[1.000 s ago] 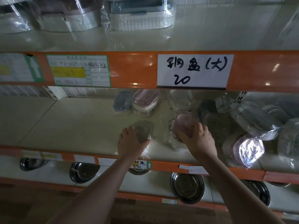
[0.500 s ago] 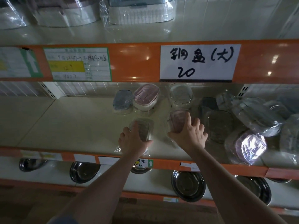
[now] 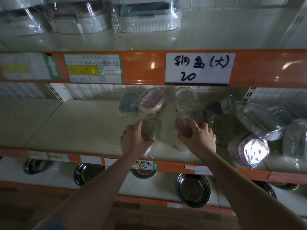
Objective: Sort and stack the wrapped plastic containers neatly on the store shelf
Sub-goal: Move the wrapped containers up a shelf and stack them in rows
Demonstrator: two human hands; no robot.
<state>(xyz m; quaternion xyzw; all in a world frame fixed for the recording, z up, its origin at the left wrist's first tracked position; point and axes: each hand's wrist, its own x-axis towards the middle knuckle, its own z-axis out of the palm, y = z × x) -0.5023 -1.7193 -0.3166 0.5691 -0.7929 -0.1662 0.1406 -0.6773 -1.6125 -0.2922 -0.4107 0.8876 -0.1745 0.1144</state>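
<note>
My left hand [image 3: 134, 141] grips a clear wrapped container [image 3: 147, 130] that sits on the middle shelf [image 3: 79, 127]. My right hand [image 3: 198, 138] grips a pink wrapped container [image 3: 184, 122] beside it, to the right. Behind them stand a grey-blue container [image 3: 128, 104], a pink-lidded container [image 3: 152, 100] and a clear container [image 3: 186, 98] in a row. A loose pile of wrapped containers [image 3: 259, 120] fills the shelf's right side, and one pink one [image 3: 252, 149] near the front edge glares with reflected light.
The upper shelf holds large wrapped white boxes [image 3: 146, 17]. Its orange front rail carries a handwritten price sign [image 3: 199, 68] and printed labels [image 3: 93, 68]. Steel bowls [image 3: 192, 190] line the lower shelf. The middle shelf's left half is bare.
Both hands have pushed their containers a little deeper onto the shelf, toward the back row. The camera view has shifted slightly downward, then back.
</note>
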